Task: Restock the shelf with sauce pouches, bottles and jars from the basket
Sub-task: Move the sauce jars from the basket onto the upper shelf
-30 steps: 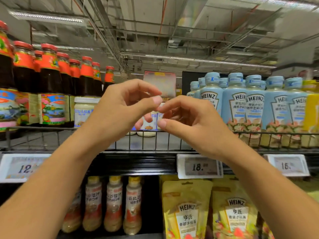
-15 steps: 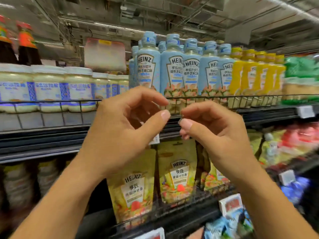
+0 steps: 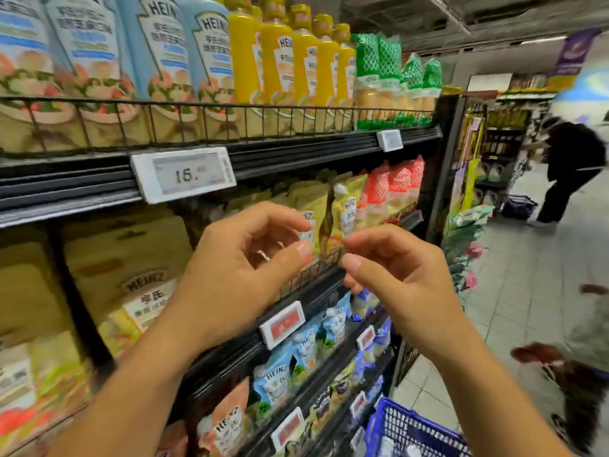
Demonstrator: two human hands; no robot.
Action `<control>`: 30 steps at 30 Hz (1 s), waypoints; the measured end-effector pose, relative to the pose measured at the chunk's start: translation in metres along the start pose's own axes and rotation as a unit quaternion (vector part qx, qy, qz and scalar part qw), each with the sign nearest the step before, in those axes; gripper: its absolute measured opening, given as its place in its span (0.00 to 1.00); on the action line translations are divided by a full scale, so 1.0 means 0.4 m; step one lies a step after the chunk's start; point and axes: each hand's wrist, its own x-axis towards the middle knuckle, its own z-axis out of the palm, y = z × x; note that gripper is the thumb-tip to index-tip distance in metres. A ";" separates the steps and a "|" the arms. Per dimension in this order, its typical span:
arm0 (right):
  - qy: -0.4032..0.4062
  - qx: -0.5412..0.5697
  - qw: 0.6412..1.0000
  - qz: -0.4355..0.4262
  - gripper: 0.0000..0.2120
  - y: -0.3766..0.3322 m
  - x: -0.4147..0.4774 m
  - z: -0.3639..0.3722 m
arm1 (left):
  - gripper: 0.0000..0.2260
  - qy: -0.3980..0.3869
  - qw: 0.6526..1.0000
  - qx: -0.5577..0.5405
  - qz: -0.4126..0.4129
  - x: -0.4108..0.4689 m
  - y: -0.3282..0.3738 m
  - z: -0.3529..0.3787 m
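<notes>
Left grip [image 3: 230,275], right grip [image 3: 395,282]: raised, curled.

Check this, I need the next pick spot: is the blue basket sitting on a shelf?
No, the blue basket sits low in the aisle, beside the shelving rather than on any shelf.
</notes>
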 end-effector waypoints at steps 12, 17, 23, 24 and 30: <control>0.137 -0.025 0.985 0.100 0.06 0.116 -0.117 -0.384 | 0.07 -0.119 0.975 -0.169 -0.081 0.104 -0.093 0.486; 0.179 -0.080 0.972 0.131 0.08 0.138 -0.184 -0.528 | 0.10 -0.158 0.956 -0.222 -0.109 0.119 -0.112 0.664; 0.238 -0.114 0.947 0.184 0.05 0.163 -0.267 -0.660 | 0.08 -0.205 0.937 -0.246 -0.142 0.132 -0.127 0.836; 0.245 -0.120 0.943 0.192 0.05 0.167 -0.278 -0.679 | 0.08 -0.216 0.934 -0.245 -0.141 0.135 -0.133 0.857; 0.289 -0.143 0.916 0.239 0.04 0.224 -0.312 -0.767 | 0.07 -0.259 0.920 -0.249 -0.153 0.165 -0.208 0.968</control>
